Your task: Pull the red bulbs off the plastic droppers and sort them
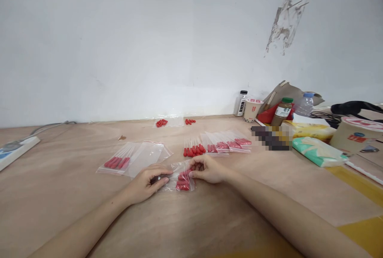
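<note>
The 2 hands meet on a small clear plastic zip bag [178,181] lying on the pale wooden tabletop [60,202], near the table's middle and just in front of the person. The left hand [146,185] pinches the bag's left end, fingers drawn together against the thumb. The right hand [207,169] pinches the right end with curled fingertips. Inside the bag, a bunch of thin clear droppers with red rubber bulbs [182,182] lies toward the right-hand side. Whether the zip strip is sealed cannot be told. If it is open, a tug from either side or a tilt could let the droppers slide out onto the table, and the slick film could slip from so light a grip. Just beyond the right hand lie loose red-bulbed droppers [194,150], near enough that a careless sweep of the wrist might scatter them. Farther right sit filled bags in a row [230,144]. To the left is another filled bag [117,162], touching some empty clear bags [149,152].
</note>
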The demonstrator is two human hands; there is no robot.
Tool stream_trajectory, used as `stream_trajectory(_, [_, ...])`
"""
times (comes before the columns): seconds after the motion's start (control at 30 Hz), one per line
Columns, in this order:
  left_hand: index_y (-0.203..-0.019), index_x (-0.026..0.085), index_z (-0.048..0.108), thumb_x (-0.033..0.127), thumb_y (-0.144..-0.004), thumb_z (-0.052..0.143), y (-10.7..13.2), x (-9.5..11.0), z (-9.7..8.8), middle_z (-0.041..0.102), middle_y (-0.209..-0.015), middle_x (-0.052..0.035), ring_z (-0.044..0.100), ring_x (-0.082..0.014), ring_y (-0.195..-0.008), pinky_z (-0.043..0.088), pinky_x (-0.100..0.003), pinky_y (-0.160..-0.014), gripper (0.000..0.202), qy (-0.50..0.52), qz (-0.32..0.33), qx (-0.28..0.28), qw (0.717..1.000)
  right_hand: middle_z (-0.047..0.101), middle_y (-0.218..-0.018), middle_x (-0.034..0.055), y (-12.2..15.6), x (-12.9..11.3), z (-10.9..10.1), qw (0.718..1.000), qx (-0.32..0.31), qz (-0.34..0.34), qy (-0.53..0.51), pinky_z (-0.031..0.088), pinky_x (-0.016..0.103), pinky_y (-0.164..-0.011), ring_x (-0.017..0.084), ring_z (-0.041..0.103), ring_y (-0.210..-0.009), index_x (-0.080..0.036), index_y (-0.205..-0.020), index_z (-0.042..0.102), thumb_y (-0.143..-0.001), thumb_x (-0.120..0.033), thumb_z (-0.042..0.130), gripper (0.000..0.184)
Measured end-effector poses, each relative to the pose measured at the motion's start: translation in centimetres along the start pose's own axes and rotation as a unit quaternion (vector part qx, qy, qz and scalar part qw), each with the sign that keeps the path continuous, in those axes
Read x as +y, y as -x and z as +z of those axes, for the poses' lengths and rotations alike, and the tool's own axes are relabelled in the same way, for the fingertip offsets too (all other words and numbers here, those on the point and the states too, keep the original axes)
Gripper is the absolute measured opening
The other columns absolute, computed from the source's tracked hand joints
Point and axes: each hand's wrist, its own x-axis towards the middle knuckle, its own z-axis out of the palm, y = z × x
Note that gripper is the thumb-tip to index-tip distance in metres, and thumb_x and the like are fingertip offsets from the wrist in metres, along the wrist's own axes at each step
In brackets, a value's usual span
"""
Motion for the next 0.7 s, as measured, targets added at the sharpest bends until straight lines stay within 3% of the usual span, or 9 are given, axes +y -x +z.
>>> stream_trajectory(0.27, [-0.107,0.022,0.063,0.032,-0.087,0.048,0.0,0.1,0.0,0.066,-0.107,-0.0049,0.058,-0.0183,-0.099,0.048,-0.031,-0.086,0.027,-0.005,0.003,0.003,1.000,0.058,-0.068,-0.0029,0.3,-0.1,-0.8,0.997,-0.026,-0.001,0.068,0.040,0.019,-0.056,0.008,0.051,-0.061,-0.016,-0.080,0.062,-0.062,-0.020,0.069,0.019])
stream_trajectory(0.43, [-0.108,0.022,0.063,0.032,-0.087,0.048,0.0,0.1,0.0,0.065,-0.108,-0.0051,0.059,-0.0179,-0.098,0.048,-0.031,-0.086,0.027,-0.007,0.001,0.001,1.000,0.054,-0.060,-0.0050,0.1,0.0,-1.1,1.000,0.001,0.010,0.019,0.037,0.017,-0.051,0.006,0.048,-0.054,-0.015,-0.078,0.060,-0.063,-0.018,0.069,0.018])
stream_trajectory(0.57, [-0.107,0.022,0.063,0.032,-0.087,0.047,0.0,0.0,0.0,0.065,-0.106,-0.0051,0.059,-0.0176,-0.098,0.049,-0.029,-0.084,0.027,-0.009,0.008,0.002,1.000,0.058,-0.059,-0.0042,0.2,-0.2,-3.1,0.999,-0.008,0.044,-0.031,0.037,0.018,-0.049,0.006,0.049,-0.050,-0.014,-0.080,0.061,-0.061,-0.024,0.073,0.024])
stream_trajectory(0.7, [-0.107,0.022,0.063,0.031,-0.087,0.048,0.1,-0.1,0.1,0.066,-0.106,-0.0051,0.059,-0.0176,-0.098,0.048,-0.030,-0.084,0.026,-0.009,0.009,0.003,1.000,0.066,-0.074,0.0018,0.4,-0.7,-6.3,0.993,0.008,0.047,-0.106,0.046,0.023,-0.063,0.009,0.059,-0.064,-0.013,-0.085,0.064,-0.060,-0.031,0.076,0.034])
